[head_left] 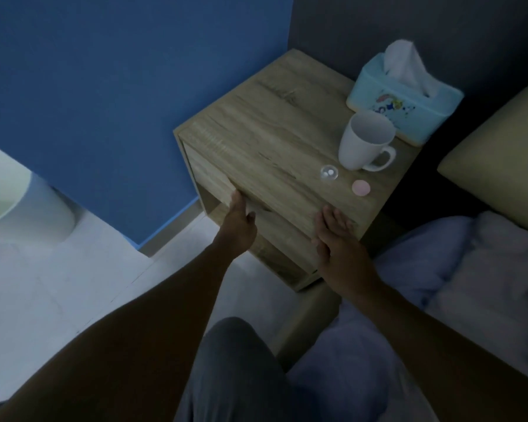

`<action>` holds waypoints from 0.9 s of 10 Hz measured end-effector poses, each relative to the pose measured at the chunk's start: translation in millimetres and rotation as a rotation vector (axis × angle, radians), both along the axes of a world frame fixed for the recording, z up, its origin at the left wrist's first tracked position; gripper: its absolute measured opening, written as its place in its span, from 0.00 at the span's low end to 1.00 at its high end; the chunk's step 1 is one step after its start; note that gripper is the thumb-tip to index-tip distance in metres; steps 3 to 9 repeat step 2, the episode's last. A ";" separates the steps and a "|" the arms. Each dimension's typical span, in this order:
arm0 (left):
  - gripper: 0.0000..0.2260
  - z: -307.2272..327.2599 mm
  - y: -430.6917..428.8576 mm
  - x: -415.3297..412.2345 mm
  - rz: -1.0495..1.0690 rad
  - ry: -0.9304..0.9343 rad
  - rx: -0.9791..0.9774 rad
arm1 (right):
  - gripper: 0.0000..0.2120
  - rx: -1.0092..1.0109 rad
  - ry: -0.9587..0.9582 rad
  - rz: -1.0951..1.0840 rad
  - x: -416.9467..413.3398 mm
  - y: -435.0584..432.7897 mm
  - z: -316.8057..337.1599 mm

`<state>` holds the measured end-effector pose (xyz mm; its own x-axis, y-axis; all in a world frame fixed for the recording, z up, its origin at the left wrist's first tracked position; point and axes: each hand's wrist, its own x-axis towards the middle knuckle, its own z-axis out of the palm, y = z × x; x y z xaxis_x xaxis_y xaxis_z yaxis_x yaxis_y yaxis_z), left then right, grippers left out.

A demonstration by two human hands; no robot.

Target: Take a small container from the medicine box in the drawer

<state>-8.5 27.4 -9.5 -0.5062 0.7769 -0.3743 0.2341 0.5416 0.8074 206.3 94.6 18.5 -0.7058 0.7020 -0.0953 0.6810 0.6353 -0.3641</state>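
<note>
A wooden nightstand (269, 117) stands in the corner, its drawer front (208, 175) flush and closed. On its top lie a small clear container (329, 172) with white pills in it and a pink round lid (361, 187) beside it. My left hand (238, 222) touches the lower edge of the drawer front, fingers curled at the gap below. My right hand (336, 236) rests flat on the nightstand's front right corner, fingers spread. The medicine box is not visible.
A white mug (363, 141) and a light blue tissue box (406, 99) stand at the back right of the top. A bed with pale blue bedding (457, 269) lies to the right. A blue wall (104, 102) is to the left, a white fixture (19, 202) at far left.
</note>
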 end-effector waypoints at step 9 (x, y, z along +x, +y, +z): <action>0.27 64.3 -27.1 4.9 -0.368 0.262 -0.228 | 0.27 -0.133 -0.131 -0.034 -15.8 4.9 35.7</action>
